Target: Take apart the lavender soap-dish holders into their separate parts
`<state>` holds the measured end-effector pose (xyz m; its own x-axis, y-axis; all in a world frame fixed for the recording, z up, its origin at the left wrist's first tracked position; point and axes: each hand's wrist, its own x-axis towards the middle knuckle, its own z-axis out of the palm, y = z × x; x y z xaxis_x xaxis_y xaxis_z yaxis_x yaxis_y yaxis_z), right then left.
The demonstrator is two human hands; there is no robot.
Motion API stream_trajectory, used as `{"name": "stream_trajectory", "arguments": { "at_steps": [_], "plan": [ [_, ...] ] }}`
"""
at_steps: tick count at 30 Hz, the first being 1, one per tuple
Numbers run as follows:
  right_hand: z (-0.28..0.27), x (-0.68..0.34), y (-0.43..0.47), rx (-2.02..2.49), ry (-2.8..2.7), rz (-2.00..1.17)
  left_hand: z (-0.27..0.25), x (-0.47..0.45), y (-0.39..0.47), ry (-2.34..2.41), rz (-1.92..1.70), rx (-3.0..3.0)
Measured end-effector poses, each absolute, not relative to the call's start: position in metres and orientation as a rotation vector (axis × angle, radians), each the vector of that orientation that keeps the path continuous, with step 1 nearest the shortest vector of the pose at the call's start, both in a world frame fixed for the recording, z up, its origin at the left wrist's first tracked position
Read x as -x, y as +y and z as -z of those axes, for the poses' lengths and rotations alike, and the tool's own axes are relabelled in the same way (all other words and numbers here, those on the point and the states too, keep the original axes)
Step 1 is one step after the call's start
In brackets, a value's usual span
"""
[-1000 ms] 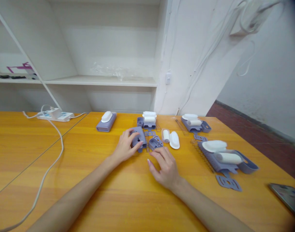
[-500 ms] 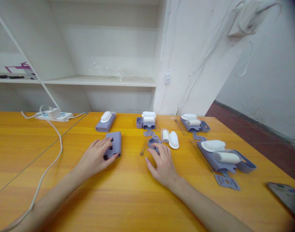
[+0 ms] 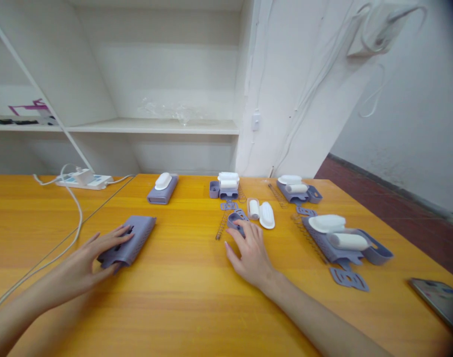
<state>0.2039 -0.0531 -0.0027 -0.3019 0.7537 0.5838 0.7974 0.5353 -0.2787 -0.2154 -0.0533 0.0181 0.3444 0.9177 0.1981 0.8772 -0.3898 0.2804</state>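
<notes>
My left hand (image 3: pixel 90 260) grips a purple rectangular plastic housing (image 3: pixel 139 238) on the left of the table, fingers over its top and thumb at its near edge. The housing has dark openings on its upper face and lies turned at a slant. My right hand (image 3: pixel 251 253) rests near the middle, its fingertips at a small purple oval cup (image 3: pixel 234 219) and its thumb spread apart. Beside the cup lie a coil spring (image 3: pixel 221 225), a flat purple slotted plate (image 3: pixel 242 214), a white roller (image 3: pixel 254 208) and a white oval cap (image 3: pixel 267 215). The fingers hide part of the cup.
Behind stands another purple housing (image 3: pixel 163 191) with a white cap. Similar part sets lie at the back middle (image 3: pixel 228 191), back right (image 3: pixel 295 191) and right (image 3: pixel 334 240). A phone (image 3: pixel 438 300) is at the right edge. A power strip (image 3: pixel 96 182) and white cable (image 3: pixel 80 218) are on the left.
My left hand has slid the purple housing left and towards me, turning it to a slant. The white cable has shifted with the arm. My right hand has barely moved.
</notes>
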Motion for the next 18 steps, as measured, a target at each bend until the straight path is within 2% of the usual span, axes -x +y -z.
{"name": "stream_trajectory", "arguments": {
  "at_steps": [5, 11, 18],
  "plan": [
    [0.001, -0.203, -0.054, 1.248, -2.075, 0.084, -0.031, 0.225, -0.047, 1.718, -0.384, -2.322],
    [0.003, -0.205, -0.055, 1.053, -2.148, 0.091, -0.050, 0.162, -0.023, 1.883, -0.682, -2.294],
    [0.007, -0.206, -0.062, 0.824, -2.351, 0.219, -0.043, 0.028, -0.003, 1.261, -0.717, -2.710]
  ]
}}
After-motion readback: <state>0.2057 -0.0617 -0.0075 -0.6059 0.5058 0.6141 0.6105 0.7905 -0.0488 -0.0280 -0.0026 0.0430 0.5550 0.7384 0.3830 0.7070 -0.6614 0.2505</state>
